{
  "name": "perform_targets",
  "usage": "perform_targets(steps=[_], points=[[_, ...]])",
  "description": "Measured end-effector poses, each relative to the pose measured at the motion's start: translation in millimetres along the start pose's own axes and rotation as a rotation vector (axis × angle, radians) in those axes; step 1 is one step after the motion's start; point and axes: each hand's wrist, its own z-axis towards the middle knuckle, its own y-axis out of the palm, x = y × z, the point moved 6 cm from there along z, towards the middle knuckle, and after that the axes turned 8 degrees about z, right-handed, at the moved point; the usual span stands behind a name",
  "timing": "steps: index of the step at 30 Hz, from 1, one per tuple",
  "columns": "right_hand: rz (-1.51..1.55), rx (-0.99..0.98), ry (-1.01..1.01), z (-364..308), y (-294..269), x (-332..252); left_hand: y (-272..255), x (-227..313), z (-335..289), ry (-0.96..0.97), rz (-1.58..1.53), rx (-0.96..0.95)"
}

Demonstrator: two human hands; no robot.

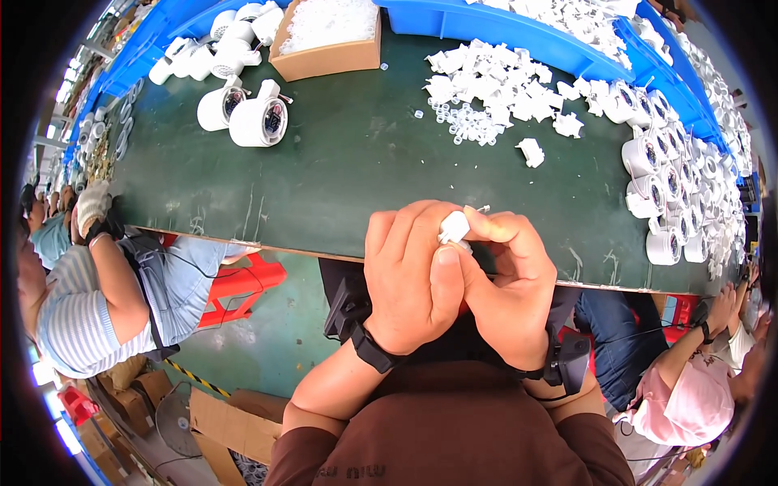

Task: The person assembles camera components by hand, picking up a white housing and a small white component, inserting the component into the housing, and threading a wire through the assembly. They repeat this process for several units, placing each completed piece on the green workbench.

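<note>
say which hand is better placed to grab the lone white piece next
Probably the right hand: the lone white piece lies nearer to it than to the left hand, though both hold a small white part.

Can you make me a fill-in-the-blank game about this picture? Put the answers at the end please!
1. The left hand and right hand hold a small part coloured ____.
2. The tabletop is dark ____.
3. The big bins along the tabletop's far side are ____.
4. The open brown box is made of ____.

Missing words: white; green; blue; cardboard.
</note>
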Motion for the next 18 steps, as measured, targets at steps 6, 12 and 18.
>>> perform_targets(steps=[6,12,18], points=[[-0.016,-0.076,0.015,5,-3,4,-3,-3,4,-0.002,-0.036,-0.037],[0.085,-0.052,0.101,11,-11,2,-4,-12,2,-0.041,-0.233,-0.016],[-0.38,-0.238,0.018,28,-38,-7,-8,-6,12,0.06,0.072,-0.139]])
